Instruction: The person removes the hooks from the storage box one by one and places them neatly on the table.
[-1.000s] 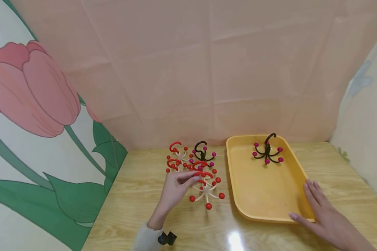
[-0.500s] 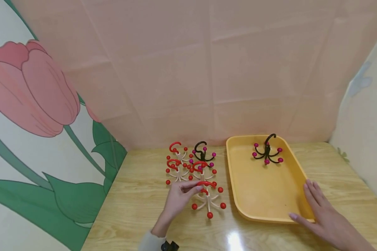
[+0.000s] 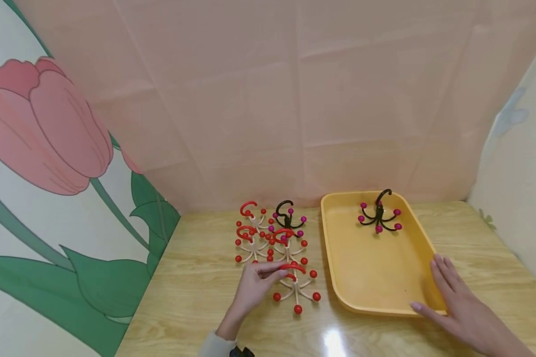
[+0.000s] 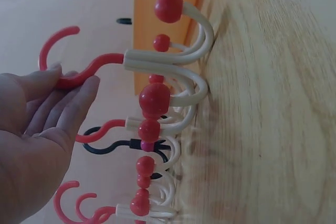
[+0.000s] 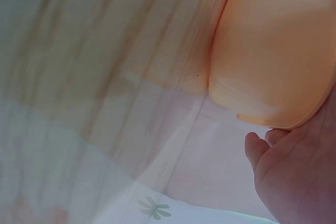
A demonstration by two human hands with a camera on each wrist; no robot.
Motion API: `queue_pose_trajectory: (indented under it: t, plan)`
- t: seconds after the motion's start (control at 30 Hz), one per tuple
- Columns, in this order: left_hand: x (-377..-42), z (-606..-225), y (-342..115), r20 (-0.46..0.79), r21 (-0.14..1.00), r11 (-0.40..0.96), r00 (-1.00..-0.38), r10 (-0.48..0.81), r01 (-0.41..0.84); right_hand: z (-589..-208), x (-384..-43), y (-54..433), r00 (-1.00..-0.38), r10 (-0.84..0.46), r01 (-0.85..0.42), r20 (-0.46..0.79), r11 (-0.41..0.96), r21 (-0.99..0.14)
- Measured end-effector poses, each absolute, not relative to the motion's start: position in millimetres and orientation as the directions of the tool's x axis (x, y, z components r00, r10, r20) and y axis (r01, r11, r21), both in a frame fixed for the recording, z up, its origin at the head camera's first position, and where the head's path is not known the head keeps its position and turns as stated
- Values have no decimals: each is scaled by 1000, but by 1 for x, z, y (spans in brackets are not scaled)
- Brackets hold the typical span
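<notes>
My left hand [image 3: 254,287] pinches the red curved top of a white rotating hook rack [image 3: 296,286] with red ball tips. It stands upright, its arms down at the wooden table in the left wrist view, where the thumb and fingers [image 4: 79,103] hold the red hook. Just behind it are more white-and-red hook racks [image 3: 252,248] in a cluster, plus a black one [image 3: 288,220] with magenta balls. A second black hook rack [image 3: 379,214] stands in the yellow tray [image 3: 329,258]. My right hand [image 3: 464,310] rests with extended fingers along the tray's near right corner.
A pink cloth [image 3: 250,124] hangs behind the table [image 3: 196,277]. A tulip-patterned panel [image 3: 71,148] rises on the left, and a pale panel [image 3: 518,173] borders the right. The tray stands right of the racks.
My left hand has moved toward the near edge and down, bringing the white-and-red hook rack in front of the others. My right hand has stayed on the tray.
</notes>
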State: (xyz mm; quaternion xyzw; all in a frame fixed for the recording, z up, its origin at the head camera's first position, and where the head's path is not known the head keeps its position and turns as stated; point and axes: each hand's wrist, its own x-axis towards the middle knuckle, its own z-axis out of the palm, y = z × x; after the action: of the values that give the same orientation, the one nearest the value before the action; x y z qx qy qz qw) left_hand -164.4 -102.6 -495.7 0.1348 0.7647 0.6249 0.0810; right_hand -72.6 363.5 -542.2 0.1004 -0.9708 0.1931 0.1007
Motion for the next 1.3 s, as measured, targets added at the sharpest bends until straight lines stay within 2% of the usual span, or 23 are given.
queue_pose_trajectory:
  t: [0.27,0.5,0.6,0.77,0.9,1.1,1.3]
  plan:
    - [-164,-496,-104,23,979,185,-951,307,84,-542,-72,362,-957,-162,-242,239,902,-359]
    - [-160,-486,-108,-14,966,242,-920,392,89,-544,-70,360,-961,-152,-230,231,904,-360]
    - [-157,-474,-105,2,932,325,-902,431,158,-546,-69,360,-958,-156,-236,241,905,-353]
    - [-157,-440,-86,115,820,458,-883,455,343,-545,-70,363,-953,-164,-249,256,904,-348]
    - [-161,-409,-63,176,745,511,-865,470,429,-544,-74,364,-955,-160,-244,251,904,-352]
    - [-177,-386,-26,239,740,463,-835,496,487,-542,-73,364,-968,-145,-215,205,901,-377]
    - [-200,-384,12,230,764,421,-816,530,488,-540,-74,364,-959,-153,-235,240,900,-368]
